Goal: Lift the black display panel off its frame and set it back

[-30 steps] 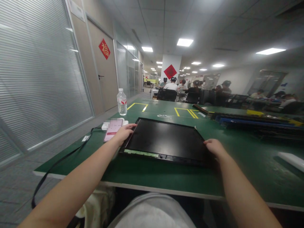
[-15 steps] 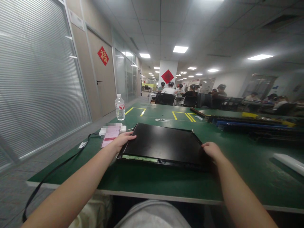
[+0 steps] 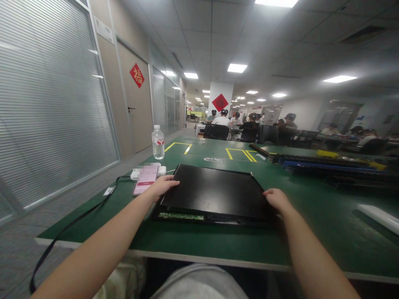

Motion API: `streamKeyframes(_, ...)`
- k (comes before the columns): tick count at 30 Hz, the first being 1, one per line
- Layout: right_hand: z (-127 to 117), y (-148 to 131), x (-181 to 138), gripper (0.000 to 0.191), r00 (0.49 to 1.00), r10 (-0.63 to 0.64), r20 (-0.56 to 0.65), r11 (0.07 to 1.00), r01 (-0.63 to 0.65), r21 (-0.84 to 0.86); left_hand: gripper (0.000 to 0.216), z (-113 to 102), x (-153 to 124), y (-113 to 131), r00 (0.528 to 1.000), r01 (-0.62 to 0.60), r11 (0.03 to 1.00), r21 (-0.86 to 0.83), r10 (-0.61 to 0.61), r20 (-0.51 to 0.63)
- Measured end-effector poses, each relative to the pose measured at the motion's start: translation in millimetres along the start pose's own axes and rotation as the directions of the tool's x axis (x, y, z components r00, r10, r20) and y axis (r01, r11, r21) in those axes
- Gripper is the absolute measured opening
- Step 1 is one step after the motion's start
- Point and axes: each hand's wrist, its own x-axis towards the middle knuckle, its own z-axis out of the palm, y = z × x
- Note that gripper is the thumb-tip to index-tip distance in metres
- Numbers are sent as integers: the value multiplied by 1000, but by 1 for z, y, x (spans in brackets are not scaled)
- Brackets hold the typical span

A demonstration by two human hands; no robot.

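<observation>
A flat black display panel lies in front of me, over a dark frame at the near side of the green table. My left hand grips its left edge, thumb on top and fingers partly hidden below. Its right edge is held by my right hand, fingers closed around the rim. Along the near edge, a green circuit board strip shows in the gap below the panel. The undersides of both grips are out of sight.
Left of the panel are a phone with a pink screen, a water bottle and a black strap. Stacked black and blue strips lie at the back right. A white bar rests at the right. People sit at tables beyond.
The panel's near edge has risen and shifted away from me, showing a wider gap over the circuit board strip. Both hands keep their hold on the sides.
</observation>
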Motion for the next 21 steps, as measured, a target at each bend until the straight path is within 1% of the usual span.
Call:
streamKeyframes(4,-2,-3,-2,22,1000,10,-2,1000,-10,-22,49,-2,4,-4,997,-79,996,47,79,6)
streamKeyframes(9,-2,-5,-4,19,1000,-2,-1,1000,2,-25,61,-2,5,-5,993,-113,989,98,117,-36)
streamKeyframes(11,-2,-5,-4,18,1000,1,3,1000,0,-30,64,-1,4,-3,988,-145,986,78,148,-32)
streamKeyframes(13,-1,-4,-3,18,1000,3,8,1000,-3,-22,65,0,2,-1,984,-176,984,17,176,-9)
streamKeyframes(15,-1,-5,-3,24,1000,13,-9,1000,-13,-6,66,1,0,2,979,-202,979,-29,202,0)
streamKeyframes(18,-2,-7,-3,33,998,36,-57,999,-35,14,70,2,-2,4,963,-268,962,-43,269,4)
streamKeyframes(21,-4,-9,-5,26,999,27,-45,997,-24,78,75,4,-3,4,935,-354,934,-44,355,-4)
